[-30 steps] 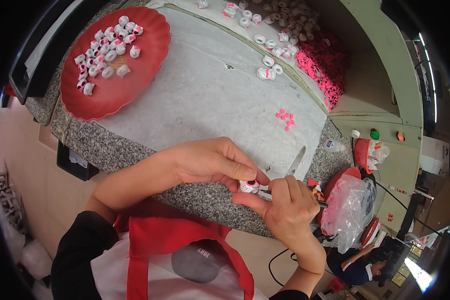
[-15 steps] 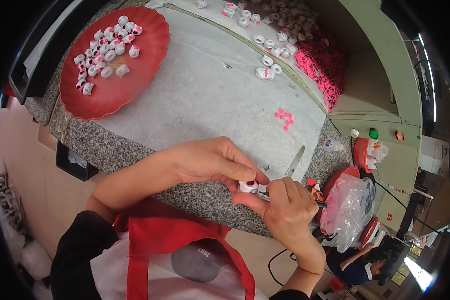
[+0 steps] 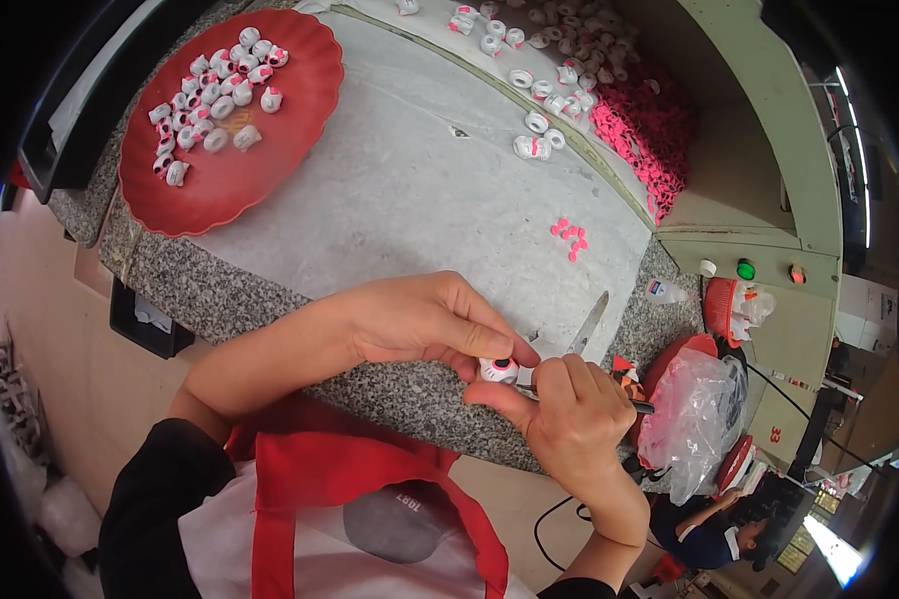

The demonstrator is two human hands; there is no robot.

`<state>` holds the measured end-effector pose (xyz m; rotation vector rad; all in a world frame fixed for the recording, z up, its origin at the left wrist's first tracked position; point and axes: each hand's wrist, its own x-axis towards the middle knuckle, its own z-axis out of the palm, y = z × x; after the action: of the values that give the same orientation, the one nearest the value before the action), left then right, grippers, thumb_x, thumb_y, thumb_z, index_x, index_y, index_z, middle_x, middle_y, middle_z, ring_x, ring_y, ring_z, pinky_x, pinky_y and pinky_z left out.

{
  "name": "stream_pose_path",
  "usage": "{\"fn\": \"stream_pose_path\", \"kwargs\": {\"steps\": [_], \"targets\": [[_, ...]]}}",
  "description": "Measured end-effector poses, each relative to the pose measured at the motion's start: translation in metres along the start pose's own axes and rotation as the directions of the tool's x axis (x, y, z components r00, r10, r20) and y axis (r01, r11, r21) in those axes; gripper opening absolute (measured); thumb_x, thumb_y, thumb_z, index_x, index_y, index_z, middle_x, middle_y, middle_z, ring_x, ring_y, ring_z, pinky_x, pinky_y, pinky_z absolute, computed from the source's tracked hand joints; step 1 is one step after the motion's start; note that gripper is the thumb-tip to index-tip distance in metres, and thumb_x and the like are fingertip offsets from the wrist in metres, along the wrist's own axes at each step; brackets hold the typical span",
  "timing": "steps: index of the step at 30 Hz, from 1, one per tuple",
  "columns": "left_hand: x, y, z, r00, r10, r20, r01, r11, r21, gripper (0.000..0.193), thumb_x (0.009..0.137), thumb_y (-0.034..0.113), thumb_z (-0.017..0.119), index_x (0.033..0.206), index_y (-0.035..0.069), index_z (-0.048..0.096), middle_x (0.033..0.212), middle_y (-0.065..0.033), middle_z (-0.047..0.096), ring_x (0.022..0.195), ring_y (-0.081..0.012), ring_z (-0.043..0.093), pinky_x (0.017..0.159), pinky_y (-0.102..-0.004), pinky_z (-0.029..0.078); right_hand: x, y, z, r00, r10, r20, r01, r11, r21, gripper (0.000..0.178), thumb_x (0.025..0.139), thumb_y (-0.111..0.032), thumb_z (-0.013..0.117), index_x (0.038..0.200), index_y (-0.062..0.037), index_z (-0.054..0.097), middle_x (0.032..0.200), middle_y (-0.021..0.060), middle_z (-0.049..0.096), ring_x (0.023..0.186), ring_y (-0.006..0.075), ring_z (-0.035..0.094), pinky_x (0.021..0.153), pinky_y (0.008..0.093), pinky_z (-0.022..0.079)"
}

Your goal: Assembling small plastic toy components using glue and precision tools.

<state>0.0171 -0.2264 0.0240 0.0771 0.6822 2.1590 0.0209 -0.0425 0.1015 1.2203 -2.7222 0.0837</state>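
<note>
Between its thumb and fingers my left hand [image 3: 435,324] pinches a small white figurine head [image 3: 497,370] with a black oval edged in pink. Close beside it, my right hand [image 3: 579,409] is curled round a thin tool whose dark handle end [image 3: 645,407] sticks out past the palm. The tool's tip meets the lower right of the head, partly hidden by the fingers. A pointed metal blade [image 3: 591,323] lies on the white sheet just beyond my right hand; its lower end is hidden there.
A red scalloped plate [image 3: 280,140] at the far left holds many similar heads. Small pink pieces [image 3: 570,238] lie on the sheet [image 3: 400,160]. Farther back are loose white pieces [image 3: 532,148] and a pink heap [image 3: 634,145] inside a green cabinet [image 3: 739,170]. Plastic bags [image 3: 694,419] sit at right; a person [image 3: 714,529] is beyond.
The head has turned slightly in my left fingers, so more of its black oval shows. Both hands stay in nearly the same place.
</note>
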Motion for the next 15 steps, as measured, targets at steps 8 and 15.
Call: {"fn": "stream_pose_path", "kwargs": {"steps": [8,15], "targets": [[0.0006,-0.0006,-0.0005,1.0,-0.002,-0.003,0.002,1.0,-0.006,0.028,0.083,0.014,0.058,0.104,-0.005,0.059,0.094,-0.0096,0.062,0.081,-0.0122,0.058,0.064,-0.0243,0.048,-0.0009,-0.0004,-0.0007,1.0,0.014,0.008,-0.014,1.0,-0.002,0.052,0.06,-0.054,0.066,0.061,-0.0087,0.04,0.049,0.0011,0.038,0.041,0.0156,0.044,0.038,0.0275,0.034],[0.0001,0.0002,0.0006,1.0,0.004,0.005,-0.004,1.0,-0.025,0.028,0.083,0.014,0.058,0.104,-0.005,0.058,0.094,-0.009,0.062,0.081,-0.0122,0.058,0.064,-0.0243,0.048,0.0001,0.0003,0.0,1.0,0.013,-0.002,-0.013,1.0,0.013,0.052,0.06,-0.054,0.065,0.061,-0.0086,0.04,0.049,0.0013,0.038,0.042,0.0158,0.045,0.038,0.0275,0.034]]}}
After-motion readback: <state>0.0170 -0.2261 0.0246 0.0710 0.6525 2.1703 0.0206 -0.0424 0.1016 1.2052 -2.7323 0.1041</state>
